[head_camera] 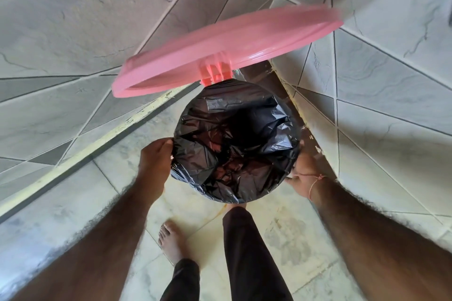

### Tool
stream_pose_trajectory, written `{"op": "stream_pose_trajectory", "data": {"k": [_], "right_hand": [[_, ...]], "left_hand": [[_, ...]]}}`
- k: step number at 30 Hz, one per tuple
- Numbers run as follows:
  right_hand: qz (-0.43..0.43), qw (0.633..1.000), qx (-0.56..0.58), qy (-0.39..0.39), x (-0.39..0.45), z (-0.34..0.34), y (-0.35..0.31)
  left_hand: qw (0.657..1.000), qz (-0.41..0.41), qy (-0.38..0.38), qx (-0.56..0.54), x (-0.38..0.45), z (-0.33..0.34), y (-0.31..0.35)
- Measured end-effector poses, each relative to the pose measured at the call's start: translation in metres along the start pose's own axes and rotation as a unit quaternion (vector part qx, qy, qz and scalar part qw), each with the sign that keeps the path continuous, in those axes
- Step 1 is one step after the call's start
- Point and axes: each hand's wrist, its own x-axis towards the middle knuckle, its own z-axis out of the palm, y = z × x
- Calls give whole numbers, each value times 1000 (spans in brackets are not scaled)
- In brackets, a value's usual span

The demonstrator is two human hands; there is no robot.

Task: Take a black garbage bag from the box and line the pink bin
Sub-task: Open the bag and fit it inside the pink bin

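I look straight down into the pink bin, whose round lid (227, 49) stands raised on its hinge (215, 72) at the far side. A black garbage bag (236, 140) fills the bin's mouth and is folded out over the rim, hiding the bin's body. My left hand (155, 157) presses against the bag at the left side of the rim. My right hand (305, 177), with a thin thread around the wrist, holds the bag's edge at the lower right of the rim. The box is not in view.
The bin stands in a corner of grey tiled walls (391, 80), close to the right wall. A pale yellow skirting strip (110, 134) runs along the left wall's foot. My bare left foot (171, 242) and right trouser leg (244, 252) stand on the marble floor just before the bin.
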Motion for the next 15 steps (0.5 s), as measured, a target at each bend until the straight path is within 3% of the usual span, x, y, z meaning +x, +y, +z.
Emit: {"op": "stream_pose_trajectory", "data": {"k": [2,5,7,10,15], "right_hand": [[33,999,-37,-19,-4,6,11],[43,997,-64,3,-10,5,18],[-36,989,-127,62,-15,-1,14],[-206,936,-239,157,-44,-4,-18],[-394,918,-31,36,-147,26,-113]], "left_hand": [[999,-26,0,-33,-1,-2,-1],[998,-2,37,-48,-2,-9,5],[993,16,103,-58,2,-21,14],[977,35,121,-172,-8,-40,40],[956,94,92,-261,-35,-55,94]]}}
